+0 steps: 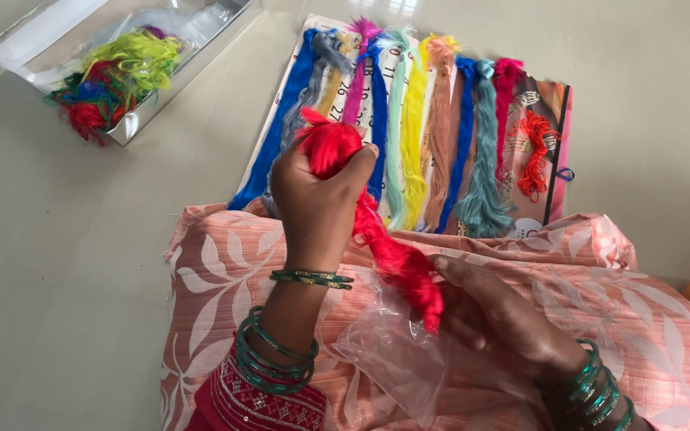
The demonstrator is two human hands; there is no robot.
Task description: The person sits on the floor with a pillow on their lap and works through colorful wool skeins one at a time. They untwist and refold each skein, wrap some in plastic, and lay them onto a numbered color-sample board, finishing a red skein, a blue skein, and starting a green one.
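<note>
the left hand (317, 199) is closed around the top of one bright red thread skein (377, 231), lifting it over peach leaf-print cloth (225, 271). the right hand (497, 319) pinches the skein's lower end beside a clear plastic bag (389, 351). beyond, about ten coloured skeins (409, 128) lie side by side on a printed sheet (549, 112), though overlaps blur the count. one clear packet (121, 60) holds tangled threads.
</note>
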